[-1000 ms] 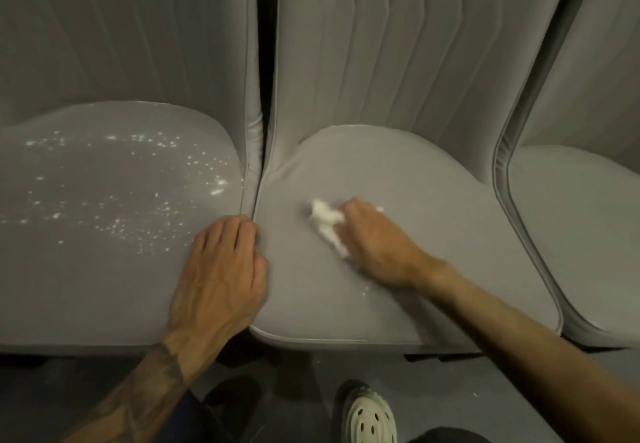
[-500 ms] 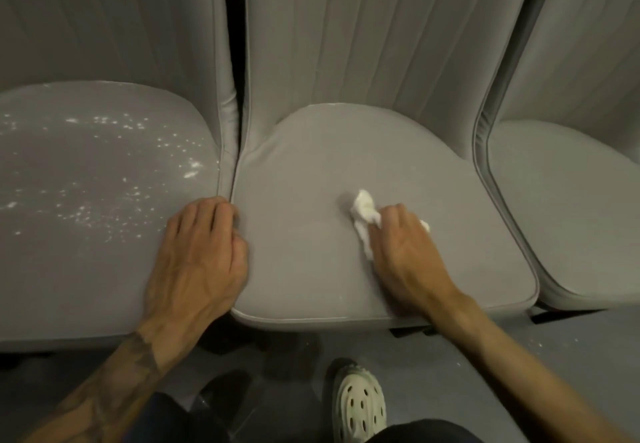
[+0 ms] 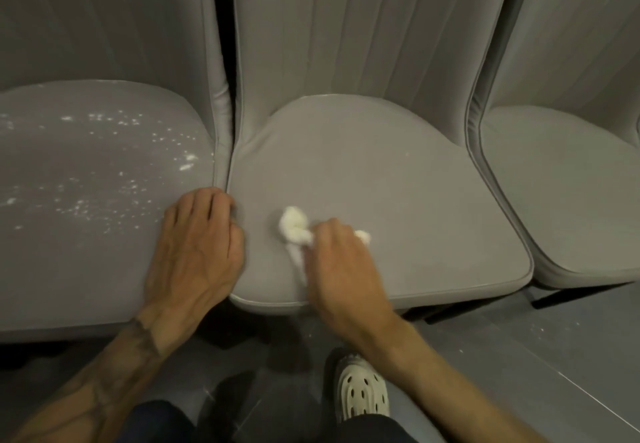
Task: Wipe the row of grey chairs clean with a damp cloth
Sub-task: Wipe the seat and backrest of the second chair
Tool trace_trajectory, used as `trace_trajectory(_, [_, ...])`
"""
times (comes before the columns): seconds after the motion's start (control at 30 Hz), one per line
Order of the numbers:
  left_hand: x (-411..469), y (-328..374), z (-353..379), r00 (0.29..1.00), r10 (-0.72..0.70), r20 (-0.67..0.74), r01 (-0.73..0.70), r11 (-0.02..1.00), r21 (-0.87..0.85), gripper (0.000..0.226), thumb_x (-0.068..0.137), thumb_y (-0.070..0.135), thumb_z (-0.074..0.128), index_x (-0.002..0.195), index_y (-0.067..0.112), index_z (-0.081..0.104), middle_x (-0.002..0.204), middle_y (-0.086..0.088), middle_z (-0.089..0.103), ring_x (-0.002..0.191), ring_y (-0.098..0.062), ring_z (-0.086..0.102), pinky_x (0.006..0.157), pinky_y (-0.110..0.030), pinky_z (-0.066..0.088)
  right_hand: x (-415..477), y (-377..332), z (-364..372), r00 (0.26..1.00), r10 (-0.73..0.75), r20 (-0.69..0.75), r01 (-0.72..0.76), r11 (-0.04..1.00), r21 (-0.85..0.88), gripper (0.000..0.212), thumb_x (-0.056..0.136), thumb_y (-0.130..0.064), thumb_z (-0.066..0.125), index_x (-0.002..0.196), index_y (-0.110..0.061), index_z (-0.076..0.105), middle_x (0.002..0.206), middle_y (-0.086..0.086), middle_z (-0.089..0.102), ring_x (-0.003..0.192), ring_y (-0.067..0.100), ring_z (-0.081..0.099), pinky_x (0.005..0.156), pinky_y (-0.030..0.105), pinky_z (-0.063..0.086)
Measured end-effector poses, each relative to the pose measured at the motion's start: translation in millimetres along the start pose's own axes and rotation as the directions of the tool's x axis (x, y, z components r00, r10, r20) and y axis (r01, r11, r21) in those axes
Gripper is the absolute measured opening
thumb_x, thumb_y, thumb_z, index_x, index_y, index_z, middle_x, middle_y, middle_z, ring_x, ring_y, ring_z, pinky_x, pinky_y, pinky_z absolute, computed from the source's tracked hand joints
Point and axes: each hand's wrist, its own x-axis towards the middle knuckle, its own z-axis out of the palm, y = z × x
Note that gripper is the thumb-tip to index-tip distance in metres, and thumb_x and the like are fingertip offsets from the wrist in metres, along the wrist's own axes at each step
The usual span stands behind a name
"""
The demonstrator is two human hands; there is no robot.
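Chairs, three grey ones side by side, and the wipe is on the middle seat [image 3: 381, 179].

Left seat [image 3: 86, 172] speckled white, right seat [image 3: 561, 200] bare; open cushion stretches beyond and to the right of the grip, front rim right under the wrist. Left hand [image 3: 197, 252] lies flat, fingers together, over the seam. Right hand [image 3: 341, 269] pinches one white cloth [image 3: 294, 226], bunched past its fingertips. One pale clog [image 3: 362, 390] below.

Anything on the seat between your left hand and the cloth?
No. In the head view, only bare grey cushion of the middle seat separates the left hand from the white cloth.
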Motion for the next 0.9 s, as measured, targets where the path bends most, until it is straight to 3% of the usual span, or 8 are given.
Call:
trace_trajectory(0.13, [-1.8,-5.7,-0.7,1.0,-0.009,0.018,0.01,0.994,-0.105,0.028,0.092,0.034,0.047,0.106,0.011,0.055,0.101,-0.011,0.057,0.092,-0.03,0.052,0.083,-0.043,0.041,12.0,-35.9,13.4,0.98,-0.18,0.086,0.17,0.979,0.111,0.023,0.105,-0.021,0.038,0.102,-0.01,0.058,0.096,0.011,0.053,0.08,0.024,0.044,0.072,0.044,0.042])
trace_trajectory(0.3, [1.7,0.0,-3.9,0.997,-0.064,-0.044,0.057,0.986,-0.156,0.028,0.099,0.02,0.032,0.105,0.009,0.057,0.097,-0.011,0.056,0.088,-0.021,0.044,0.083,-0.033,0.033,-10.8,-5.6,-4.4,0.994,-0.084,0.074,0.083,0.996,0.018,0.015,0.101,-0.011,0.046,0.093,-0.009,0.059,0.088,0.01,0.051,0.074,0.023,0.043,0.065,0.045,0.043])
trace_trajectory(0.47, [0.0,-7.5,-4.1,0.954,-0.292,0.066,0.285,0.821,-0.495,0.05,0.092,0.041,0.033,0.105,0.003,0.062,0.098,-0.011,0.056,0.092,-0.022,0.049,0.083,-0.028,0.035,25.1,-53.1,10.1,0.927,-0.287,0.242,0.239,0.949,0.208,0.033,0.104,-0.028,0.03,0.11,-0.009,0.056,0.107,0.011,0.054,0.09,0.023,0.047,0.082,0.041,0.042])
trace_trajectory(0.57, [2.4,-5.5,-11.3,0.934,-0.358,-0.004,0.309,0.813,-0.493,0.028,0.106,0.024,0.043,0.111,0.004,0.061,0.102,-0.007,0.054,0.096,-0.018,0.048,0.085,-0.02,0.031,39.4,-42.2,6.9,0.923,-0.292,0.249,0.228,0.939,0.258,0.04,0.104,-0.036,0.028,0.111,-0.008,0.056,0.108,0.013,0.054,0.092,0.028,0.049,0.084,0.042,0.041])
trace_trajectory(0.63, [3.5,-0.5,-15.5,0.968,-0.251,-0.019,0.223,0.891,-0.395,0.009,0.106,0.009,0.053,0.11,0.009,0.061,0.104,-0.002,0.052,0.098,-0.016,0.046,0.088,-0.025,0.033,46.2,-14.9,3.9,0.963,-0.183,0.196,0.138,0.965,0.223,0.036,0.103,-0.036,0.035,0.106,-0.008,0.058,0.103,0.015,0.056,0.09,0.034,0.051,0.082,0.047,0.042])
trace_trajectory(0.73, [6.8,3.3,-17.7,0.99,-0.138,0.021,0.139,0.955,-0.261,0.01,0.1,0.005,0.06,0.108,0.011,0.061,0.107,-0.005,0.055,0.097,-0.021,0.048,0.088,-0.04,0.042,65.6,55.2,1.8,0.99,0.041,0.136,-0.051,0.996,0.069,0.033,0.103,-0.037,0.044,0.103,-0.007,0.058,0.102,0.016,0.058,0.093,0.037,0.054,0.082,0.049,0.04])
trace_trajectory(0.83, [20.5,3.8,-15.6,0.994,-0.095,0.049,0.101,0.983,-0.153,0.016,0.094,0.004,0.067,0.109,0.009,0.063,0.108,-0.011,0.06,0.095,-0.03,0.054,0.085,-0.046,0.044,85.7,145.8,-0.5,0.943,0.315,0.105,-0.312,0.949,-0.047,0.035,0.103,-0.036,0.045,0.106,-0.003,0.055,0.108,0.021,0.057,0.099,0.04,0.054,0.083,0.05,0.038])
trace_trajectory(0.9, [34.5,0.7,-12.6,0.998,-0.04,0.041,0.044,0.995,-0.087,0.012,0.097,0.006,0.065,0.108,0.009,0.064,0.11,-0.013,0.062,0.097,-0.034,0.055,0.085,-0.047,0.043,102.7,200.8,-3.4,0.855,0.513,0.082,-0.502,0.856,-0.119,0.038,0.106,-0.033,0.038,0.112,0.002,0.054,0.114,0.025,0.056,0.104,0.041,0.053,0.086,0.051,0.037])
